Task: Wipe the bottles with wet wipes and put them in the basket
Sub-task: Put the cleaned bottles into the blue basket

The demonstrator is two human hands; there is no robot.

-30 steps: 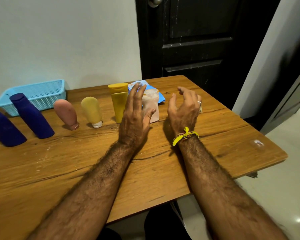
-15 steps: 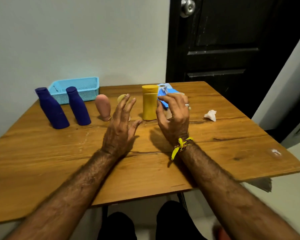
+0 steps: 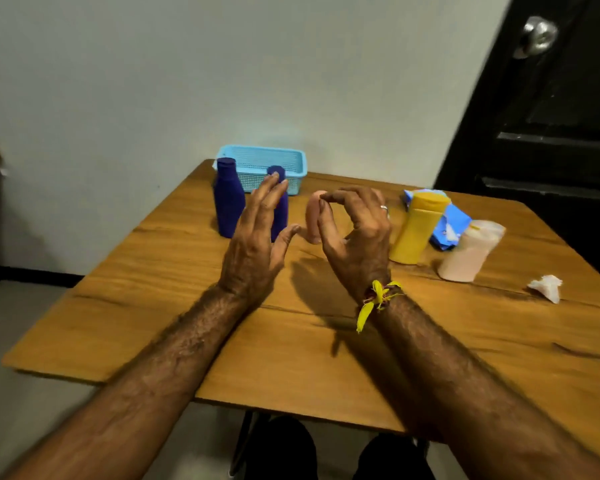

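Our left hand (image 3: pixel 257 237) with straight, spread fingers and our right hand (image 3: pixel 355 233) with curled fingers and nothing in them, both raised over a wooden table (image 3: pixel 326 341).
From left to right we see two dark blue plastic bottles (image 3: pixel 228 199) standing before a light blue mesh basket (image 3: pixel 267 164); a pink rounded bottle (image 3: pixel 313 220) partly hidden behind the right hand; a yellow flip-cap bottle (image 3: pixel 418 230); a blue wet-wipe pack (image 3: pixel 452 226) behind it; a pale pink bottle (image 3: pixel 471 251); and a crumpled white wipe (image 3: pixel 546 287) lying apart.
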